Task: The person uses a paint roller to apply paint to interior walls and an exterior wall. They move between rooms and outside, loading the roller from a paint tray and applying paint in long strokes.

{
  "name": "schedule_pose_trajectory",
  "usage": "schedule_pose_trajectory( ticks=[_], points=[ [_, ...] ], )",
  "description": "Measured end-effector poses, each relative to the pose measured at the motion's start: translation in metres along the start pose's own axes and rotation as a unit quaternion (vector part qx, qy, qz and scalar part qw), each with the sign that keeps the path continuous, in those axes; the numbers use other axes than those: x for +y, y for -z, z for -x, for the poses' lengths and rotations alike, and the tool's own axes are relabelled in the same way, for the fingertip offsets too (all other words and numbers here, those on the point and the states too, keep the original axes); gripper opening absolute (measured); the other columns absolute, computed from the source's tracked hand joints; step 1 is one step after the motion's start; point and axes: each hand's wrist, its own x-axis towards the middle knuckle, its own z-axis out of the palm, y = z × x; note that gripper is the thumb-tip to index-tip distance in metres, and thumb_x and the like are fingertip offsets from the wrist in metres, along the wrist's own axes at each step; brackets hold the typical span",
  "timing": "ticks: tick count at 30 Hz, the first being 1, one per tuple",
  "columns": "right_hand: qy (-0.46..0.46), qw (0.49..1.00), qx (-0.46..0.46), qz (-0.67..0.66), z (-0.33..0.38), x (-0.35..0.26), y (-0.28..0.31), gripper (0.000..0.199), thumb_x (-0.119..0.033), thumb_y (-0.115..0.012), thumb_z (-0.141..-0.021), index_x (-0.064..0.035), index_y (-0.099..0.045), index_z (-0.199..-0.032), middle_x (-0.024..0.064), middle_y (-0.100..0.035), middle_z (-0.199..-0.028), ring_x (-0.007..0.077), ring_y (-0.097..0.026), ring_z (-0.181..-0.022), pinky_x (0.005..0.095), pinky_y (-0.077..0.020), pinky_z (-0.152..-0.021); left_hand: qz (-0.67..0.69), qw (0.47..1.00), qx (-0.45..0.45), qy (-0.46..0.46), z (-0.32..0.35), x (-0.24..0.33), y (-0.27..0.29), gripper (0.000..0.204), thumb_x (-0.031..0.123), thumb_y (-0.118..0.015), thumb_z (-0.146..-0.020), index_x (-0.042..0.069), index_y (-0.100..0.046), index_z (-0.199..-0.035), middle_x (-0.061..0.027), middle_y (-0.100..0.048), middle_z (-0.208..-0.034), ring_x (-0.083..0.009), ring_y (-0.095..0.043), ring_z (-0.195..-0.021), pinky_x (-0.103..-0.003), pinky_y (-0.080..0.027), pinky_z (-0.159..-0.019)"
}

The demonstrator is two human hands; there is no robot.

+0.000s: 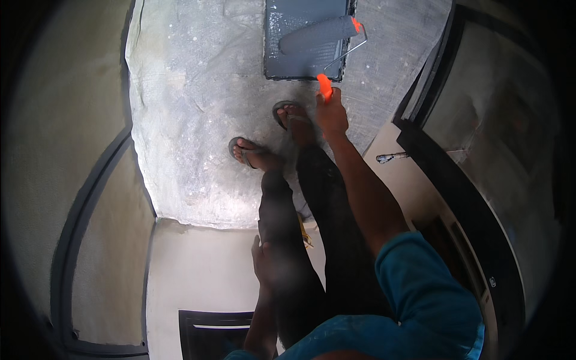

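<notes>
My right hand [332, 113] is closed around the orange handle of a paint roller [317, 35]. The roller's long grey sleeve is coated with paint and lies over the paint tray [277, 67], slanting up to the right. A bent wire frame links the sleeve to the handle. Dark grey paint covers the tray's inside, and its far end is cut off by the picture's top edge. My left hand [261, 259] rests against my dark trouser leg, fingers extended and nothing seen in it; the leg hides part of it.
A pale, paint-spotted drop sheet [192, 120] covers the floor under the tray and my sandalled feet. Walls with dark grey bands [84, 198] rise on the left. On the right, a paint-smeared brush-like tool [391, 158] lies beside a black frame [444, 162].
</notes>
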Motion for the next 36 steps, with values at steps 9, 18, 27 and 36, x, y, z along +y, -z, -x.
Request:
schedule_pose_trajectory(
  ticks=[9,18,27,36],
  points=[
    [-0.063,0.927,-0.173,-0.326,-0.013,0.002,0.011,0.04,-0.053,-0.055,-0.104,-0.0162,-0.05,-0.118,0.0017,-0.049,-0.07,0.0136,-0.046,-0.047,0.0338,-0.0412,-0.044,0.074,0.996,0.016,0.038,0.001,0.008,0.001,0.049,0.024,-0.047,-0.108,0.004,-0.042,-0.152,-0.0136,-0.05,-0.146,-0.0249,-0.061,-0.123,-0.034,-0.05,-0.103],
    [-0.124,0.825,-0.334,-0.438,-0.035,-0.007,0.02,0.05,-0.063,-0.046,-0.104,-0.0144,-0.049,-0.117,-0.0021,-0.041,-0.065,0.0093,-0.037,-0.046,0.0286,-0.0355,-0.044,0.15,0.98,-0.021,0.13,0.005,0.05,0.013,0.05,0.029,-0.045,-0.11,0.004,-0.04,-0.154,-0.013,-0.048,-0.147,-0.0224,-0.06,-0.124,-0.034,-0.049,-0.102],
    [-0.122,0.774,-0.401,-0.474,-0.031,0.008,0.027,0.051,-0.067,-0.049,-0.101,-0.0173,-0.053,-0.114,-0.0042,-0.041,-0.063,0.009,-0.036,-0.044,0.0279,-0.0348,-0.041,0.114,0.991,0.039,0.062,0.044,0.059,0.001,0.071,0.051,-0.055,-0.103,0.004,-0.039,-0.155,-0.0203,-0.047,-0.151,-0.0343,-0.051,-0.138,-0.042,-0.045,-0.11],
    [0.059,0.919,-0.305,-0.244,0.013,0.046,0.096,0.041,-0.054,-0.047,-0.106,-0.015,-0.045,-0.12,0.0005,-0.045,-0.06,0.0144,-0.044,-0.038,0.0304,-0.04,-0.035,0.292,0.933,0.132,0.165,0.131,0.055,-0.013,0.081,0.047,-0.073,-0.093,0.003,-0.039,-0.152,-0.0215,-0.05,-0.146,-0.0401,-0.052,-0.135,-0.047,-0.045,-0.111]
  ],
)
